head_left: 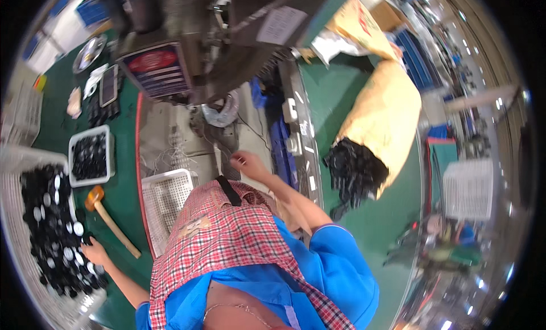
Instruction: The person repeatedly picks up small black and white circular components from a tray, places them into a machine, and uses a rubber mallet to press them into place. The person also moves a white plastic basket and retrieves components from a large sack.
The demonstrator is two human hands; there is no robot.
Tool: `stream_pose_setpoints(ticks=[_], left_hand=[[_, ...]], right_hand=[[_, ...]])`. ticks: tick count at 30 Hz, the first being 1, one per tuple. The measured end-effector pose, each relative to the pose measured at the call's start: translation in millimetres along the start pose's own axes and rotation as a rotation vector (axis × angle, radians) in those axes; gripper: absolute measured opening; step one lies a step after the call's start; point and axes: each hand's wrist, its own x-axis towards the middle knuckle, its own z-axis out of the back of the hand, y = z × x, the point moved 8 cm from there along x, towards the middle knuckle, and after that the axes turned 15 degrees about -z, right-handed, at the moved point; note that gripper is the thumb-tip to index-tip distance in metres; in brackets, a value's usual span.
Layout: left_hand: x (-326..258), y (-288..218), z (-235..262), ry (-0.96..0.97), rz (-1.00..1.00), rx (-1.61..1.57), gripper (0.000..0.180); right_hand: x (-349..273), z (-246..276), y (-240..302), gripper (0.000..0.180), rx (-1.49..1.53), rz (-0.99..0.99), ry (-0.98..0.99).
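Note:
My left hand [95, 252] reaches to the right edge of a white crate [14, 216] heaped with small round black parts [48, 233], some showing pale faces. Its fingers are bent together at the parts; what lies between the fingertips I cannot make out. Over the grey bed of a dark machine, in front of my body, is my right hand [250, 164]. Its fingers are curled in, and anything inside them is too small to tell. Just ahead of it a ring-shaped metal part [220, 109] sits beneath the machine head [199, 62].
A mallet [116, 227] lies on the green table between the crate and a small white tray [108, 176] of black pieces. An empty white basket [162, 207] rests by my apron. To the right, a tan sack [387, 111] spills black parts. A phone [108, 85] lies far left.

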Motion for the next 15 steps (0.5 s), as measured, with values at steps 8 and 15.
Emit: stream_pose_setpoints(ticks=[8,15], left_hand=[[-42,-307,94,0.604,-0.152,-1.831,0.040],[-161,-493,157,1.348,-0.338,-1.996,0.044]], right_hand=[[-109,229,-132,0.036,-0.405,-0.331,-0.845],[-119,271,-187,0.069,-0.713,-0.346,-0.406]])
